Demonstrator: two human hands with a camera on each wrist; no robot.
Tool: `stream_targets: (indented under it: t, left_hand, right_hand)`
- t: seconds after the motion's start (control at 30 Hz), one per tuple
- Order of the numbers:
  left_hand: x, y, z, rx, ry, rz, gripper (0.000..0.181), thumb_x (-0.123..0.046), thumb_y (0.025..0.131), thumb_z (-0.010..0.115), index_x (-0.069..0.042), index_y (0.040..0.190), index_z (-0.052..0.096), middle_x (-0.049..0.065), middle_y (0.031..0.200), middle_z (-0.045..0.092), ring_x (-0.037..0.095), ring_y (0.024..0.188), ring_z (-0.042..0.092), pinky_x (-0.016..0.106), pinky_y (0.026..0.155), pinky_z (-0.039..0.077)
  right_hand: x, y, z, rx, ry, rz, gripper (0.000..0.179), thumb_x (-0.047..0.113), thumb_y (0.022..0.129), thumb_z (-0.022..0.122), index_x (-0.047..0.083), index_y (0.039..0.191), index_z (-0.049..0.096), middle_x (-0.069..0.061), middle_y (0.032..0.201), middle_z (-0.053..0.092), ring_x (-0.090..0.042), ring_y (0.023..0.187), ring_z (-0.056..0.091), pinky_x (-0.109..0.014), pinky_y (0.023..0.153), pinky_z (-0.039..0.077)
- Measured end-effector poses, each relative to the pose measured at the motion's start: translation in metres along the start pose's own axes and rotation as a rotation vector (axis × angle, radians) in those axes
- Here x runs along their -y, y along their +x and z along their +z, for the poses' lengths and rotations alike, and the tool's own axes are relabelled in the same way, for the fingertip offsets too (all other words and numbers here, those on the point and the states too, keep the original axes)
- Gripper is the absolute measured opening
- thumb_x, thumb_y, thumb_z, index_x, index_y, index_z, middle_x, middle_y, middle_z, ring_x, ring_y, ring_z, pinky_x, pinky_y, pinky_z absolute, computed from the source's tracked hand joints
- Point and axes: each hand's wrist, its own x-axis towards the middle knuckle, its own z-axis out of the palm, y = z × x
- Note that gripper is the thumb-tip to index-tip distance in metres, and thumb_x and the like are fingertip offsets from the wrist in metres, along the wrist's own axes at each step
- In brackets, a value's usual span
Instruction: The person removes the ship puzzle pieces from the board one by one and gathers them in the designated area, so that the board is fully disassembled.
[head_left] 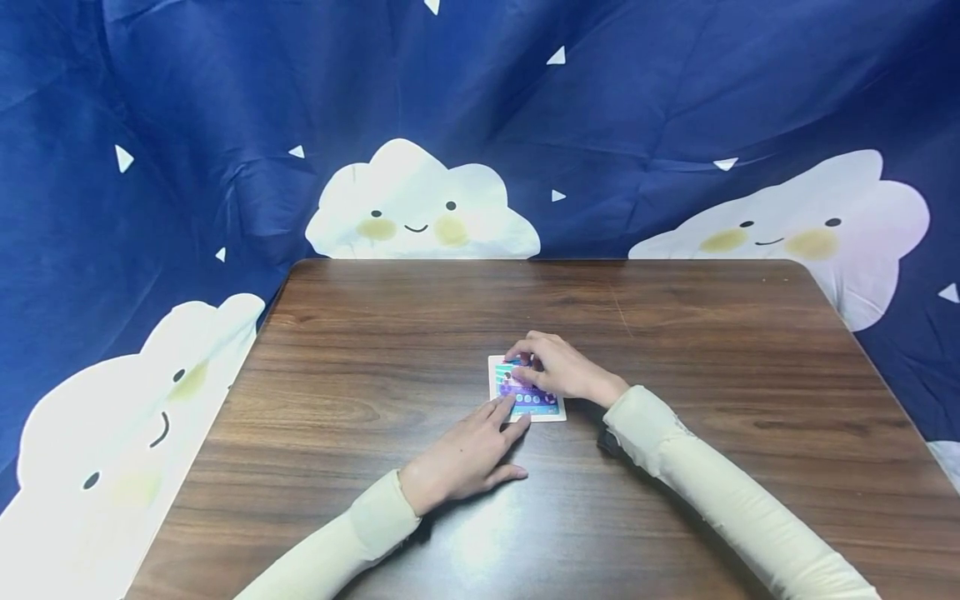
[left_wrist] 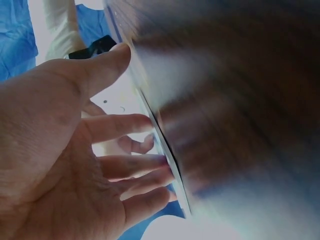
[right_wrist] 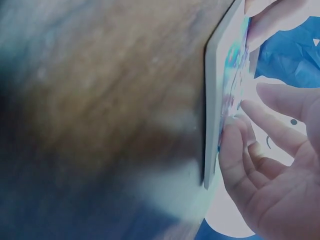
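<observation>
A small flat board (head_left: 553, 417) with a white border and a purple-and-blue picture lies near the middle of the table. My left hand (head_left: 461, 458) reaches in from the lower left, its extended fingertips on the board's near left part and its thumb spread out over the table. In the left wrist view, those fingers (left_wrist: 132, 165) meet the board's thin edge. My right hand (head_left: 562, 367) is over the upper right part of the picture, fingers bent down and thumb close to them. The right wrist view has its fingertips (right_wrist: 231, 137) right at the picture; I cannot tell whether they pinch a small piece.
Both hands work on a brown wood-grain table (head_left: 337, 333) with rounded far corners. Behind it hangs a dark blue cloth (head_left: 600, 108) printed with smiling white clouds and small triangles. A black strap piece (head_left: 608, 443) shows under the right sleeve's cuff.
</observation>
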Motion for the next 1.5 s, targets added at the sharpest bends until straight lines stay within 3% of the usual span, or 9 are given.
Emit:
stream_targets:
  t: [0.37,0.73,1.1,1.33,1.5]
  left_hand:
    - [0.001,0.003,0.001,0.012,-0.082,-0.017,0.073,-0.057,0.099,0.061,-0.009,0.154,0.051,0.026,0.161,0.041,0.039,0.144,0.050,0.044,0.118,0.047]
    - [0.007,0.014,-0.003,-0.045,-0.116,-0.015,0.059,-0.053,0.099,0.065,-0.011,0.140,0.063,0.014,0.141,0.055,0.029,0.127,0.057,0.040,0.111,0.052]
    - [0.008,0.019,-0.003,-0.055,-0.072,-0.023,0.061,-0.056,0.097,0.066,-0.013,0.140,0.060,0.012,0.140,0.054,0.030,0.127,0.056,0.041,0.106,0.055]
    - [0.009,0.018,-0.002,-0.071,-0.077,-0.015,0.064,-0.054,0.095,0.069,-0.012,0.142,0.058,0.017,0.147,0.050,0.031,0.127,0.058,0.042,0.109,0.054]
    - [0.009,0.020,-0.002,-0.064,-0.060,-0.014,0.064,-0.053,0.095,0.070,-0.012,0.143,0.059,0.015,0.143,0.054,0.029,0.124,0.057,0.041,0.109,0.053]
  right_hand:
    - [0.000,0.002,0.006,-0.034,0.016,-0.027,0.026,0.016,0.095,0.073,0.005,0.119,0.072,-0.007,0.103,0.066,-0.022,0.094,0.060,-0.036,0.086,0.048]
    - [-0.002,0.007,0.005,-0.060,0.050,-0.019,0.018,0.013,0.095,0.073,0.007,0.112,0.069,-0.007,0.107,0.069,-0.023,0.100,0.064,-0.039,0.091,0.051]
    - [-0.004,0.012,0.004,-0.083,0.098,0.009,0.015,0.019,0.094,0.077,0.013,0.096,0.063,-0.002,0.089,0.067,-0.014,0.079,0.059,-0.027,0.073,0.046]
    - [-0.007,0.011,0.001,-0.063,0.167,0.004,0.015,0.018,0.095,0.076,0.013,0.090,0.063,0.000,0.083,0.068,-0.014,0.075,0.059,-0.025,0.069,0.046]
    - [-0.010,0.011,-0.002,-0.054,0.221,-0.001,0.013,0.013,0.096,0.074,0.011,0.091,0.062,-0.003,0.081,0.071,-0.012,0.072,0.059,-0.023,0.066,0.047]
